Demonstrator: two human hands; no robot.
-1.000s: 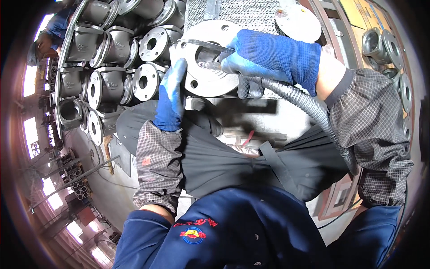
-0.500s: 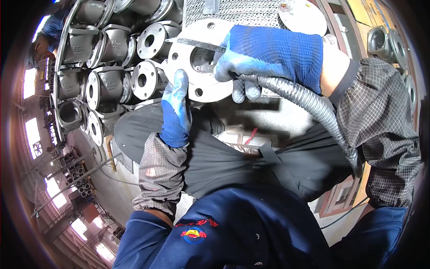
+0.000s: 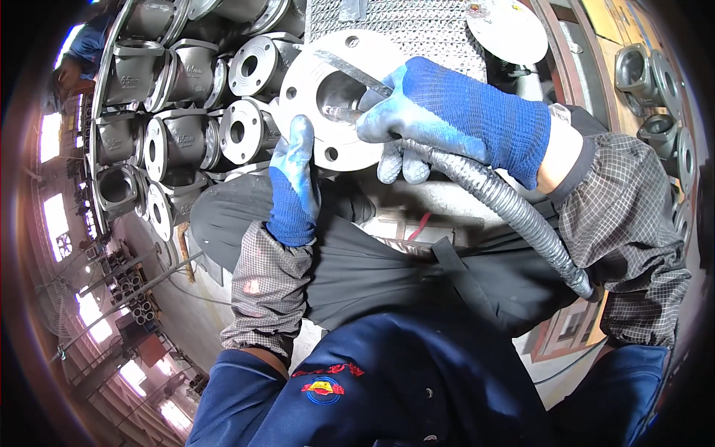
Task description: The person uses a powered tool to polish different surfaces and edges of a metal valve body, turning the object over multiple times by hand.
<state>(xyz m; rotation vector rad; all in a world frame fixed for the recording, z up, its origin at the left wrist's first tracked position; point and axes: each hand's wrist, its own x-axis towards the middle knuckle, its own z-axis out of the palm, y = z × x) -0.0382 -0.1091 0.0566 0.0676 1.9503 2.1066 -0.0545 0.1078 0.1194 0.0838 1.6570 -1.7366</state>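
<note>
A pale round metal flange (image 3: 350,155) with bolt holes and a central bore faces me, standing on the mesh-covered bench. My left hand (image 3: 294,179), in a blue glove, grips its near left rim, thumb on the face; its fingers are hidden behind. My right hand (image 3: 454,119), also gloved, is closed round a slim rod-shaped tool (image 3: 339,113) whose tip reaches into the bore. A black ribbed hose (image 3: 506,201) runs from this hand down to my right forearm. From the same hand a flat grey metal strip (image 3: 350,73), perhaps a file, slants across the upper bore.
Grey flanged valve bodies (image 3: 190,71) are stacked at left, close to the flange. A white disc (image 3: 506,31) lies on the metal mesh (image 3: 417,30) behind. More castings (image 3: 637,71) stand far right. Another person's hand (image 3: 68,73) shows at upper left.
My right hand has shifted slightly right and nearer to me, and the flat strip has tilted more steeply. The ribbed hose has moved with it. My left hand and the flange stay put.
</note>
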